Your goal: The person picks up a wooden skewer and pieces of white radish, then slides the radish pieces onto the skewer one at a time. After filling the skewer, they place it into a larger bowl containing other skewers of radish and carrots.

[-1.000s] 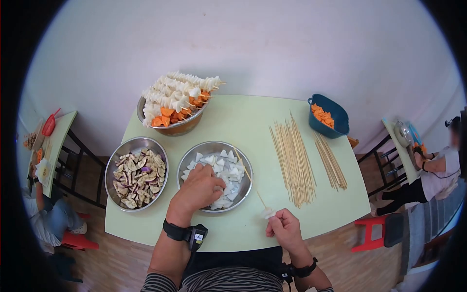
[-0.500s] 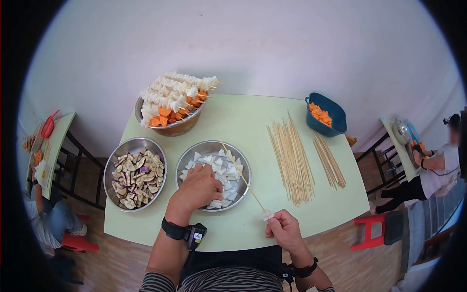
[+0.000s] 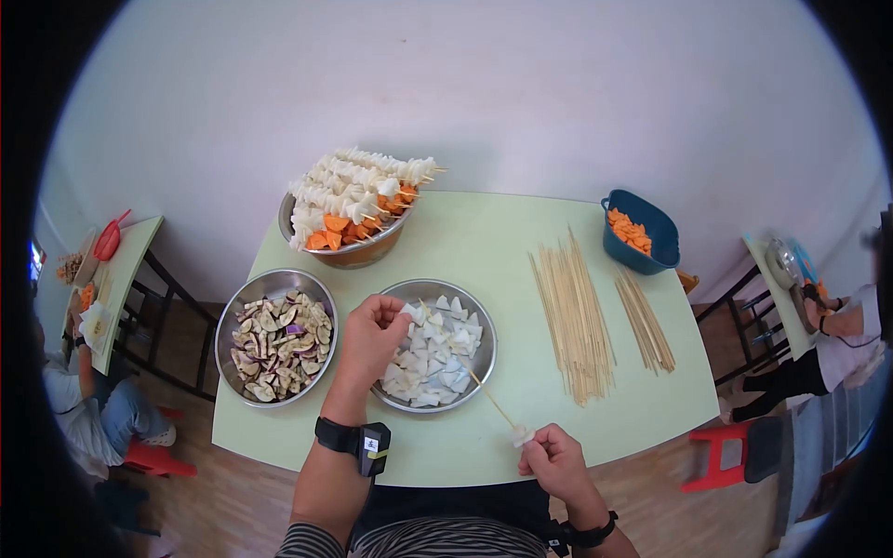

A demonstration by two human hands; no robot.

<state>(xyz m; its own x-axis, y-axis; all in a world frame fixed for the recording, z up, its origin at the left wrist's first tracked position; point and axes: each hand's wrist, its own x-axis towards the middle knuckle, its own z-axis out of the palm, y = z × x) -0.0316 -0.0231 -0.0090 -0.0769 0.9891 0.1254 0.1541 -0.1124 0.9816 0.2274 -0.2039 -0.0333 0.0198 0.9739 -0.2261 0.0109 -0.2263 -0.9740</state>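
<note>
My left hand point(image 3: 371, 338) hovers over the left rim of a steel bowl point(image 3: 483, 358) of white vegetable pieces, pinching one white piece point(image 3: 406, 312) between its fingertips. My right hand point(image 3: 554, 459) rests at the table's near edge and holds a bamboo skewer point(image 3: 482, 389) by its lower end. One white piece point(image 3: 523, 435) is threaded on the skewer just above my fingers. The skewer's tip points up and left over the bowl.
A steel bowl of sliced eggplant point(image 3: 277, 335) sits to the left. Behind it a bowl piled with finished skewers point(image 3: 353, 197). Loose bamboo skewers point(image 3: 573, 314) lie to the right, near a blue bowl of orange pieces point(image 3: 639, 232). Other people sit at side tables point(image 3: 121, 256).
My left hand has lifted out of the white pieces with one pinched in its fingers. The right hand and skewer shifted slightly down toward the table edge.
</note>
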